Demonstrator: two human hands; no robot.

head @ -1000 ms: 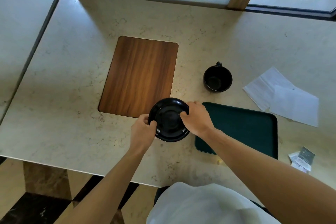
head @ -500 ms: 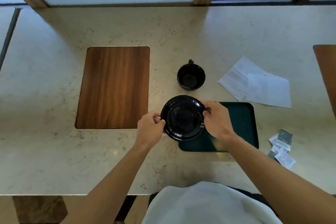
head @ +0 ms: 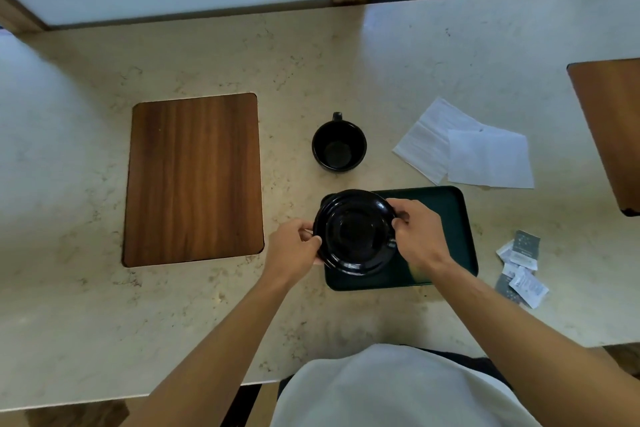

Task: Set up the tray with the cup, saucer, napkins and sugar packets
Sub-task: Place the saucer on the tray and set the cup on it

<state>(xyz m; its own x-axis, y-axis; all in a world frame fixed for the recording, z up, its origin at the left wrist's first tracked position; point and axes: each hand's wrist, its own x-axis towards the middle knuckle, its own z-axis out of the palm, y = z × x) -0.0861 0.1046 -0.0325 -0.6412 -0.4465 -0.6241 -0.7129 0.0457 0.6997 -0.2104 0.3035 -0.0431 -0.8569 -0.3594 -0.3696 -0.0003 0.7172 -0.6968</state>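
Progress: early, by my judgement; nothing rests clear and released on the tray yet.
Wooden inlay [head: 194, 180]: set in the counter at 9 o'clock from the saucer, no part in the task.
Left hand [head: 292, 248]: fingers curled round the saucer's 9 o'clock rim.
Saucer [head: 353, 232]: black, held level over the tray's left end; whether it touches the tray I cannot tell.
Cup [head: 338, 142]: empty, upright on the counter at 12 o'clock from the saucer, apart from it.
Right hand [head: 420, 236]: fingers and thumb pinch the saucer's 3 o'clock rim.
Tray [head: 453, 218]: dark green, right half bare.
Napkins [head: 467, 146]: two overlapping on the counter, at 1 o'clock from the tray.
Sugar packets [head: 519, 267]: loose pile at 3 o'clock from the tray.
Left to do: release the saucer, then bring over cup, napkins, packets.
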